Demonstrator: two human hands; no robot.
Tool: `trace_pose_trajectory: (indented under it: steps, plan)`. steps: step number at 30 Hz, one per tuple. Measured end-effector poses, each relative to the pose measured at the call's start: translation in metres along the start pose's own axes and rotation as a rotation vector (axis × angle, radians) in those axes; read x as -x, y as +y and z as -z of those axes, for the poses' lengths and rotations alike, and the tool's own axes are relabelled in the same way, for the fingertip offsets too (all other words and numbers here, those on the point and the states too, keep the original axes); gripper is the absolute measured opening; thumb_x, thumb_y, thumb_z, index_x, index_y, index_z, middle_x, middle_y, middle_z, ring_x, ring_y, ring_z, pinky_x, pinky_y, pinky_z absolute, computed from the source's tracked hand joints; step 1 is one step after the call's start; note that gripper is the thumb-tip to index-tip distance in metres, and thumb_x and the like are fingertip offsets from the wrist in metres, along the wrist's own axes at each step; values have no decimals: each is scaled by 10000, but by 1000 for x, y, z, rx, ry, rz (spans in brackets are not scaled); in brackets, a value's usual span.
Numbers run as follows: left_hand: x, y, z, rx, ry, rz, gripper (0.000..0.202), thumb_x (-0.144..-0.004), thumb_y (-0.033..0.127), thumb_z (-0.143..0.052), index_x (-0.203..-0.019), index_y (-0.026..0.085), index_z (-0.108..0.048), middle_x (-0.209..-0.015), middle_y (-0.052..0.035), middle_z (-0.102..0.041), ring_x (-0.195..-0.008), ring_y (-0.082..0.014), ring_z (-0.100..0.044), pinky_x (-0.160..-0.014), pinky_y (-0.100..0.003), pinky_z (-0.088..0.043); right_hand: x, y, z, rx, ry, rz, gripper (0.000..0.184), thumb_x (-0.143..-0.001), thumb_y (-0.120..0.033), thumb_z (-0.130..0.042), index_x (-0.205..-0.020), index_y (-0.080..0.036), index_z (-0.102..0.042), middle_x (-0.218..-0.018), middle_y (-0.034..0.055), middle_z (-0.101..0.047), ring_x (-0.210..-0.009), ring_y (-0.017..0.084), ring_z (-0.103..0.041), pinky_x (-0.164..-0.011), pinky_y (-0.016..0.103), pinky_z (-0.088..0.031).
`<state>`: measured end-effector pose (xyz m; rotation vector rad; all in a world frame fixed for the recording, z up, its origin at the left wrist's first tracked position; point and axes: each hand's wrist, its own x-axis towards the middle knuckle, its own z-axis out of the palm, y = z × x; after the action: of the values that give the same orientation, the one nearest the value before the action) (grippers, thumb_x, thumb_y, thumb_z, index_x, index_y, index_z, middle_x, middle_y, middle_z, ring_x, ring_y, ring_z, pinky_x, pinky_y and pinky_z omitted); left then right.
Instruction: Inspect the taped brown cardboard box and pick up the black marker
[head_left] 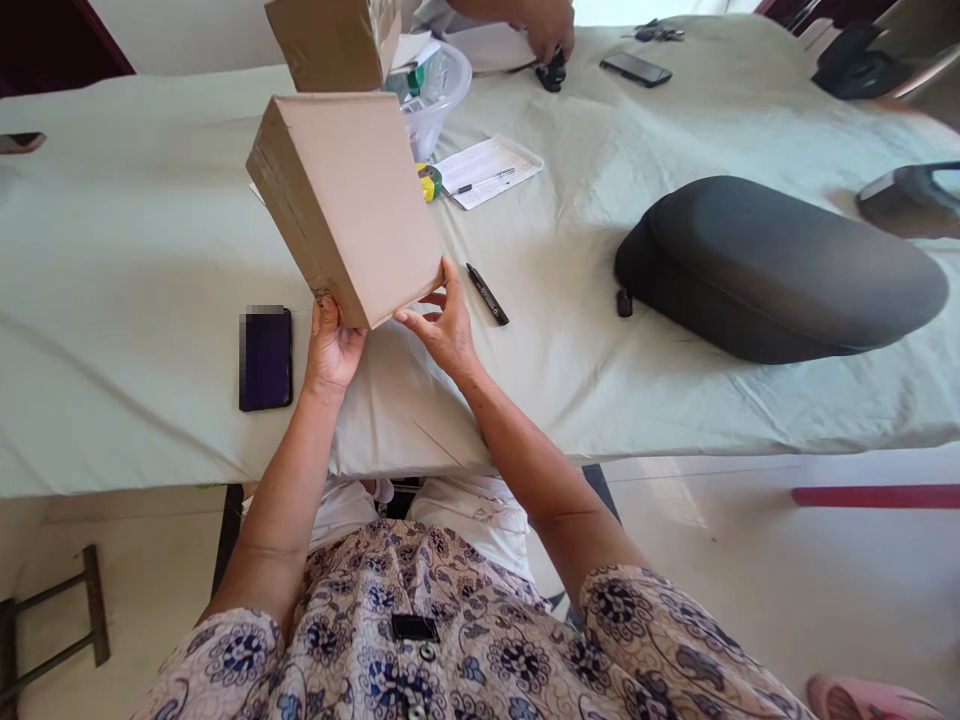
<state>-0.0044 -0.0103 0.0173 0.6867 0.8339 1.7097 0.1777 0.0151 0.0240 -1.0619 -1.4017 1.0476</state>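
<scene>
A closed cardboard box point(375, 190) is held tilted over the near part of the cloth-covered table point(150, 290), a little left of the middle. The left hand point(335, 350) grips its near left corner, bent around the lower edge. The right hand point(448, 325) pinches the near right corner between thumb and fingers, with a black marker point(487, 294) lying just to its right. A dark phone point(266, 360) lies to the left of the left hand.

The box looks light enough for a fingertip hold (though its contents, if any, would decide that). Its walls should be stiff along the edges, softer and easier to dent in mid-panel, and the smooth broad face may slip a little under dry fingers. Opposite edges or lower corners seem the surest places to take hold; the taped narrow side looks firm too.

The far side and the underside of the box are hidden, so whether any edge rests on the cloth is impossible to tell. Some fingers of both hands are lost behind it. It also covers part of a clear basin point(448, 90) and of a yellow-green roll point(430, 182). A second box point(326, 45) is cut off at the far edge of view, and the black object point(553, 72) under a co-worker's hand point(550, 27) is hard to make out.
</scene>
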Motion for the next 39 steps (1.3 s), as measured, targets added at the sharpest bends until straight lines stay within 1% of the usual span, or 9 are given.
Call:
trace_pose_trajectory:
  steps: [5,10,14,18,22,27,31,34,39]
  plan:
    - [-2,5,5,40,19,50,350,-861,541,-784,-1130,327,-720,-1412,16,-712,-1467,-211,-544,-1059,-326,-596,-13,1,9,-161,39,16,755,-714,-682,-818,-1346,-320,-619,-1377,67,-669,-1046,206,-682,-841,339,-611]
    - [2,12,1,69,8,78,277,-894,483,-762,-1113,317,-736,-1432,17,-701,-1492,-195,-518,-1115,-331,-577,-19,2,17,-269,100,1,500,-765,-689,-753,-1101,-319,-731,-1092,25,-773,-988,192,-688,-812,337,-584]
    - [7,17,-4,20,-80,93,447,-814,541,-824,-1190,335,-701,-1388,0,-721,-1384,-211,-620,-980,-304,-631,-20,3,19,-331,148,0,440,-768,-648,-759,-1060,-320,-743,-1052,0,-767,-907,148,-681,-789,297,-576]
    - [13,20,-5,-52,-201,189,588,-699,476,-933,-1194,335,-650,-1133,16,-785,-1011,-191,-776,-761,-290,-655,-24,7,23,-392,190,-15,416,-811,-626,-716,-1095,-321,-714,-1014,-21,-748,-904,119,-671,-825,281,-581]
    - [15,17,-5,-103,-247,207,597,-645,453,-970,-1111,285,-637,-939,19,-778,-760,-166,-773,-700,-300,-657,-27,11,25,-411,200,-45,448,-816,-630,-698,-1122,-302,-695,-994,-10,-750,-905,125,-674,-842,297,-590]
    - [13,5,-9,-177,-143,16,523,-602,457,-985,-981,251,-689,-828,17,-761,-684,-144,-731,-663,-259,-624,-24,9,25,-250,201,-68,568,-800,-628,-714,-1261,-302,-649,-1365,86,-696,-1154,201,-675,-960,393,-577]
    - [12,2,-6,-370,28,-224,560,-708,476,-918,-1188,275,-711,-1094,-59,-789,-1043,-237,-766,-919,-368,-634,-17,-3,25,-219,221,0,651,-854,-729,-608,-1388,-358,-575,-1487,93,-619,-1265,241,-637,-1014,443,-567]
    - [14,6,-3,-575,136,-404,668,-804,443,-849,-1416,295,-626,-1557,-120,-582,-1518,-291,-489,-1222,-443,-442,-11,-14,25,-249,220,52,720,-884,-787,-501,-1497,-413,-463,-1496,79,-606,-1258,246,-646,-992,446,-586]
    - [17,15,-4,-791,182,-585,595,-871,415,-777,-1435,291,-633,-1772,-72,-240,-1668,-298,-158,-1348,-441,-167,-7,-22,23,-134,149,186,909,-837,-881,-445,-1613,-447,-259,-1579,83,-516,-1327,276,-605,-1001,452,-589]
